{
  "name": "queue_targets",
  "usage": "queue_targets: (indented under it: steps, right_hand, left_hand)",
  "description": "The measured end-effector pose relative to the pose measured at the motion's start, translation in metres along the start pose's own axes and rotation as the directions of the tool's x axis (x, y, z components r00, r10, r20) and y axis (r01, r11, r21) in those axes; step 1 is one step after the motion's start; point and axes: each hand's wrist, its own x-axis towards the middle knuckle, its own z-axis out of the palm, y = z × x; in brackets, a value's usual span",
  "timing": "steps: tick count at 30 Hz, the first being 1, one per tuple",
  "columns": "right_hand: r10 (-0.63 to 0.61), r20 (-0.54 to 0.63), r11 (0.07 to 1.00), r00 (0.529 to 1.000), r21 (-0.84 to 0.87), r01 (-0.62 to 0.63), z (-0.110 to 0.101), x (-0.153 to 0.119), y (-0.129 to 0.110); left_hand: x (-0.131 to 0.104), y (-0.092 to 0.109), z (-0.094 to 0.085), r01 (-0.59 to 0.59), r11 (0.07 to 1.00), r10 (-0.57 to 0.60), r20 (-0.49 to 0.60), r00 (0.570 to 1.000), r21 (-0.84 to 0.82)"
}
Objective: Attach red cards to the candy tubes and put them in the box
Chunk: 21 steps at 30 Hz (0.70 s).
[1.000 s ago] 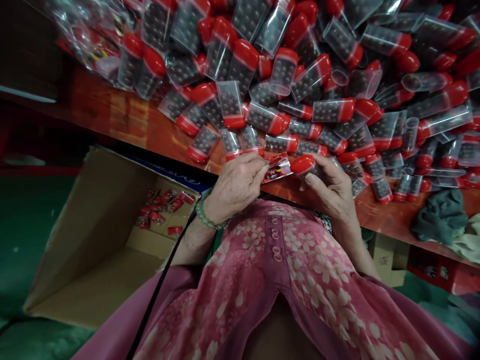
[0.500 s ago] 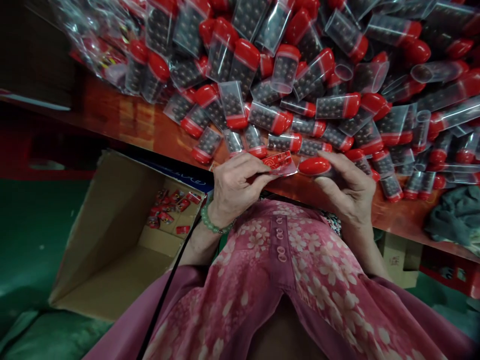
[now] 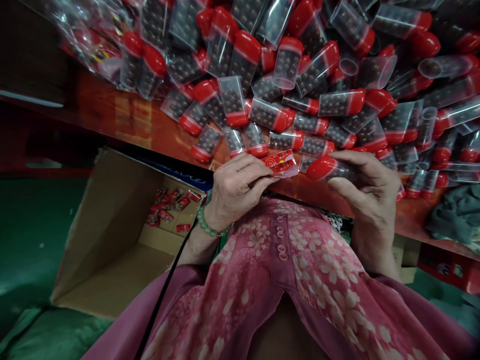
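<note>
My left hand (image 3: 240, 185) pinches a small red-printed plastic packet (image 3: 280, 164), right hand (image 3: 375, 187) grips a red-capped clear plastic tube (image 3: 321, 168), both by the shiny orange-red table (image 3: 127, 112); light fingertips, facing ends level, imo.

Worn on my head, the one camera faces forward and steeply down, with my pink blouse (image 3: 258, 250) closest below the lens. My left hand (image 3: 240, 185) and right hand (image 3: 369, 195) appear mid-frame, a little farther out, at the near side of a table (image 3: 150, 120). The view runs on to containers (image 3: 266, 112) that the far frame edge cuts off. It spans from an open carton (image 3: 90, 245) at left to a dark cloth (image 3: 455, 212) at right, with the table's near edge slanting across.
</note>
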Motion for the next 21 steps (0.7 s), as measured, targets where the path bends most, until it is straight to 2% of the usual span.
queue_targets:
  steps: [2, 4, 7, 15, 21]
  right_hand:
    - [0.128, 0.034, 0.983, 0.991, 0.128, -0.131, 0.001, -0.002, 0.001]
    - [0.255, 0.121, 0.923, 0.959, 0.266, -0.279, 0.004, -0.003, 0.003]
    - [0.34, 0.251, 0.798, 0.906, 0.433, -0.419, 0.008, -0.003, 0.005]
    - [0.399, 0.318, 0.736, 0.86, 0.448, -0.508, 0.007, -0.001, -0.006]
    - [0.343, 0.311, 0.829, 0.886, 0.343, -0.441, 0.0, 0.003, -0.002]
  left_hand:
    - [0.0, 0.0, 0.0, 0.013, 1.0, -0.013, 0.014, 1.0, -0.003]
    - [0.0, 0.0, 0.0, 0.022, 1.0, -0.022, 0.023, 0.999, -0.001]
    - [-0.001, 0.0, 0.001, 0.026, 1.0, -0.026, 0.019, 0.999, -0.001]
    - [-0.005, -0.002, 0.003, -0.042, 0.998, 0.041, 0.023, 0.999, 0.056]
    - [-0.004, -0.002, 0.003, -0.042, 0.999, 0.042, 0.009, 0.999, 0.02]
